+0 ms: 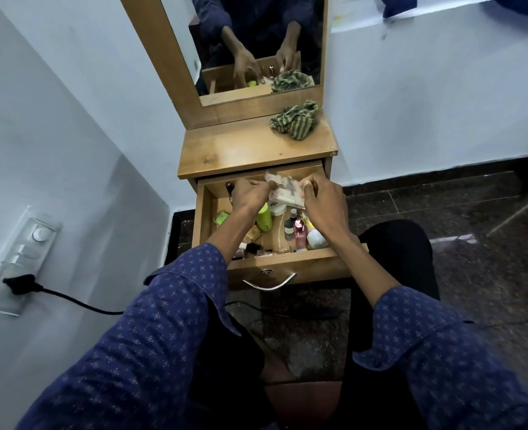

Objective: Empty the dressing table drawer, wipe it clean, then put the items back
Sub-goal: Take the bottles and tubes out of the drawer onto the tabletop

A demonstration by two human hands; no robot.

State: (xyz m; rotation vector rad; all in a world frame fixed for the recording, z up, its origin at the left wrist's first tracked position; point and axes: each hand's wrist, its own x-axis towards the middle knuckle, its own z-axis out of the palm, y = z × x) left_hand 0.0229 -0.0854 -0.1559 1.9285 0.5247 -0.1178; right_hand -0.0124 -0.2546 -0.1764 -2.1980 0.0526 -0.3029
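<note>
Both hands are over the back half of the open drawer (287, 262) and share one thing. The left hand (250, 193) has its fingers curled onto the left edge of a clear plastic packet (284, 189); the right hand (321, 197) pinches the packet's right edge between thumb and bent fingers. The packet is held above the drawer's contents, near the drawer's back wall; what is inside it is too blurred to tell.

The drawer is pulled well out from under the wooden surface (250, 150) and is full. Below the left hand stands a lime-green bottle (264, 218), with a small green packet (221, 217) to the bottle's left. Right of the bottle lies a white jar lid (277, 208), then a dark small bottle (288, 228), a pink bottle (299, 235) and a white round container (317, 238) near the drawer's right wall. Small cosmetics crowd the drawer's front-left corner, partly hidden by the left sleeve.

Behind the drawer, on the surface's right rear, lies a crumpled green striped cloth (296, 119), just below the mirror (256, 45).
</note>
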